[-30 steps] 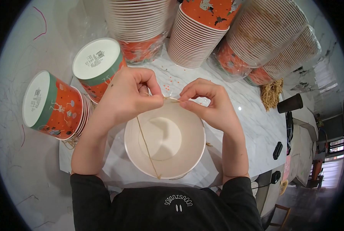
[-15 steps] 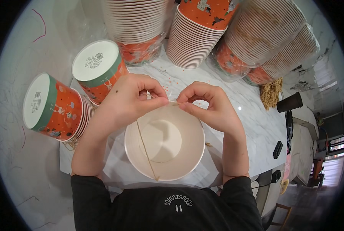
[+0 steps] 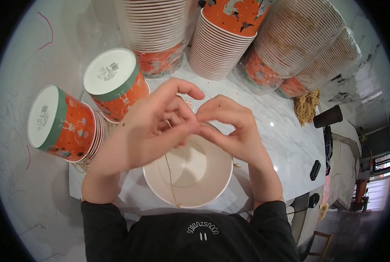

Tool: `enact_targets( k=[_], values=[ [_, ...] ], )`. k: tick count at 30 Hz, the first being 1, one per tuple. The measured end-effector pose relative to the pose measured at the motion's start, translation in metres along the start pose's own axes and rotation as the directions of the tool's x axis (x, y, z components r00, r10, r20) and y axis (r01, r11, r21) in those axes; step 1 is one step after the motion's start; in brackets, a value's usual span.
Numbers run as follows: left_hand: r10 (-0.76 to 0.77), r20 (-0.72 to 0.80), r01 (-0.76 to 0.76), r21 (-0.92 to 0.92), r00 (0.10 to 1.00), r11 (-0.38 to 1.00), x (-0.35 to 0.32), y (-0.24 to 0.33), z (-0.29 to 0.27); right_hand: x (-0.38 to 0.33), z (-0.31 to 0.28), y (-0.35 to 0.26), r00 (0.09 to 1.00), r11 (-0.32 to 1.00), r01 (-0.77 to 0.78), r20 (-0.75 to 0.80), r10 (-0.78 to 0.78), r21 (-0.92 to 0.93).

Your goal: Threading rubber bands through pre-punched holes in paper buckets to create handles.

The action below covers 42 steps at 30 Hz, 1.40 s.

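Head view: plain white round paper bowl (image 3: 190, 181), upright and open, on a white marble tabletop (image 3: 282, 131). Above its far rim, left hand (image 3: 153, 126) and right hand (image 3: 230, 129) meet, fingertips pinching a thin tan straw string (image 3: 171, 174) hanging into the bowl. Stacked orange printed paper cups (image 3: 223, 39) stand beyond.

Matt white paper bowl (image 3: 190, 174), thin straw-like string (image 3: 171, 174) (rough, fibrous), glossy marble tabletop (image 3: 282, 131), stacked printed paper cups (image 3: 221, 48)

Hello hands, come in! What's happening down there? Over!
Left hand and right hand both pinching thin string. String hangs across open white paper bowl. Orange cup stacks beside, nothing blocking.
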State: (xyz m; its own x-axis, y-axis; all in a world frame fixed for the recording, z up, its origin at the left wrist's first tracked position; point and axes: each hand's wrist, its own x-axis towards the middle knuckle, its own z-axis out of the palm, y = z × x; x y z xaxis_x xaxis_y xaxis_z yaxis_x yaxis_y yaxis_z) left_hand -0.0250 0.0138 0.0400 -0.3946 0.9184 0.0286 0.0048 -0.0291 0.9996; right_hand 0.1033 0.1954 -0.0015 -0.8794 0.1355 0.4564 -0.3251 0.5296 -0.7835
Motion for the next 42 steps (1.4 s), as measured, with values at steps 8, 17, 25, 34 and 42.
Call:
enact_targets(
  k=[8, 17, 25, 34, 42],
  values=[
    [0.158, -0.072, -0.170, -0.222, 0.985, 0.960, -0.022, 0.011, -0.004, 0.000, 0.006, 0.002, 0.980, 0.950, 0.187, -0.023, -0.199, -0.248],
    [0.603, -0.347, -0.690, -0.467, 0.718, 0.553, -0.044, 0.009, -0.010, -0.001, -0.005, 0.015, 0.915, 0.887, -0.396, 0.185, 0.359, 0.236],
    [0.834, 0.370, -0.709, -0.445, 0.410, 0.547, -0.035, 0.020, -0.037, -0.029, 0.037, 0.050, 0.511, 0.001, -0.858, 0.853, 0.105, 0.514],
    [0.263, 0.885, -0.531, -0.021, 0.384, 0.847, -0.052, 0.021, 0.019, -0.013, 0.052, -0.019, 0.814, -0.137, -0.441, 0.459, 0.355, 0.887],
    [0.078, 0.529, -0.535, 0.836, 0.845, 0.124, -0.119, 0.041, 0.006, 0.058, 0.057, -0.030, 0.918, 0.872, 0.299, -0.366, -0.153, 0.387]
  ],
)
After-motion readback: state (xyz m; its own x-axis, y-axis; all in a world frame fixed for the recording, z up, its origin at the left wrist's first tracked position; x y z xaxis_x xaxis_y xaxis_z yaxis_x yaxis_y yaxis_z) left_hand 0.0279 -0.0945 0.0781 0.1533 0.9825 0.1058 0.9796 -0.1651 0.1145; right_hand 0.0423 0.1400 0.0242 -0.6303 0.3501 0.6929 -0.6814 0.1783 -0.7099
